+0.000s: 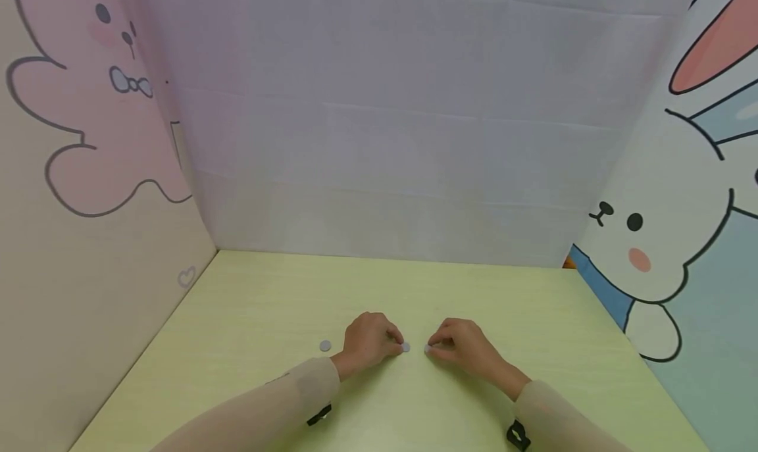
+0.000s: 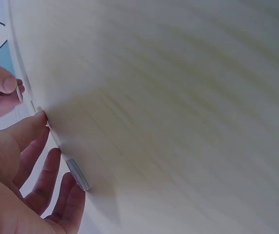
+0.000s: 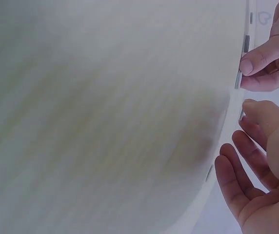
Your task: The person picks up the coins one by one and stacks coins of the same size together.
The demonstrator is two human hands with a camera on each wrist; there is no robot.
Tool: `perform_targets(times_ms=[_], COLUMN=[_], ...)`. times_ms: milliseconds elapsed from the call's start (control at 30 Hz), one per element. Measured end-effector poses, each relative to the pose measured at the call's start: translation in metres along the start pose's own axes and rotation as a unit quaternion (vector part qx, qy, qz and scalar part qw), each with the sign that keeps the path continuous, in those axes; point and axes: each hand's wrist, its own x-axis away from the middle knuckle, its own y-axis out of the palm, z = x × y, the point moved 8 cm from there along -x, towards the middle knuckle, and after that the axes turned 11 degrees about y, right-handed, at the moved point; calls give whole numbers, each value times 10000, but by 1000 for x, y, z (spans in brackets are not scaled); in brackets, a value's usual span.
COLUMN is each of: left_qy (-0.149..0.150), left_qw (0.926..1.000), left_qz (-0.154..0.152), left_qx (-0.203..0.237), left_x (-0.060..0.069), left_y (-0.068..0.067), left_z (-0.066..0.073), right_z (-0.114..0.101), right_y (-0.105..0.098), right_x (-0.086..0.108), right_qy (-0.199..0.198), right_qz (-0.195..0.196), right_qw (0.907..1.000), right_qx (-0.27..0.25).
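My left hand (image 1: 368, 340) pinches a small grey disc (image 1: 405, 347) by its edge between thumb and fingertips, low over the table. Facing it, a short gap away, my right hand (image 1: 466, 348) pinches another small grey disc (image 1: 428, 349). To the left of the left hand a grey disc (image 1: 325, 345) lies flat. The left wrist view shows a thicker grey piece (image 2: 77, 174), perhaps stacked discs, beside the left hand's lower fingers. A further thin disc (image 3: 209, 173) lies by the right hand's lower fingers in the right wrist view; the hand hides it from the head view.
The pale yellow table (image 1: 284, 294) is bounded by a white back sheet (image 1: 385, 143). A left side panel (image 1: 106, 254) carries a pink cartoon figure, and a right panel (image 1: 705, 347) shows a cartoon rabbit. Dark straps (image 1: 518, 435) hang at both wrists.
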Motion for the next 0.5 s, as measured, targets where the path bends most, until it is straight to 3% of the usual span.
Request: perform_targets(times_ms=[500], left_qy=[-36], left_qw=[9999], left_qz=[13], left_qx=[-104], left_x=[1], left_y=[-11], left_z=[11], right_z=[-20], right_y=[15], right_x=[-20], right_qy=[-30], right_qz=[-68], right_qw=[9998], right_qx=[-184])
